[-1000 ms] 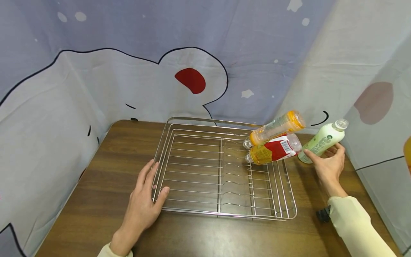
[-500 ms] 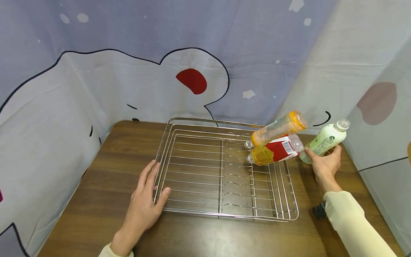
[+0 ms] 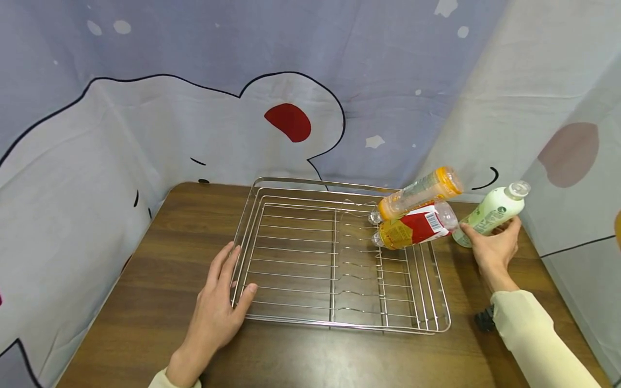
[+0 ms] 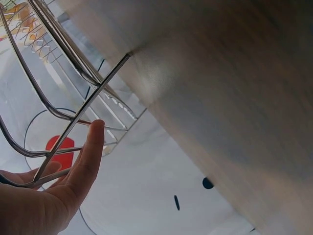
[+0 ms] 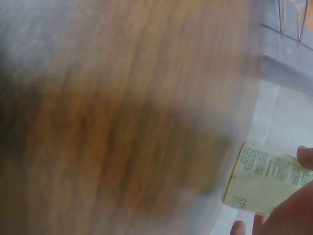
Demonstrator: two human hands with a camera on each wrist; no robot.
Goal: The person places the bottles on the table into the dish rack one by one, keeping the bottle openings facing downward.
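Note:
At the right end of the table, my right hand (image 3: pixel 496 253) grips a pale green plastic bottle (image 3: pixel 490 213) around its lower half. The bottle's neck points up; whether its base touches the wood cannot be told. Small print covers the bottle's label (image 5: pixel 266 171) in the right wrist view. My left hand (image 3: pixel 218 307) rests against the left side of a metal wire rack (image 3: pixel 333 264), its fingers fairly straight. Two clear bottles lean neck-down in the rack's right back part: one orange-banded bottle (image 3: pixel 419 193) and, in front of it, a red-and-yellow-labelled bottle (image 3: pixel 414 226).
The rack stands on a brown wooden table (image 3: pixel 184 231). A printed curtain (image 3: pixel 218 129) hangs close behind the table and along both sides. Something orange (image 3: pixel 618 225) shows at the far right edge of the head view.
The right hand and the pale green bottle have shifted very slightly. My left hand, the rack and the two leaning bottles stay where they were.

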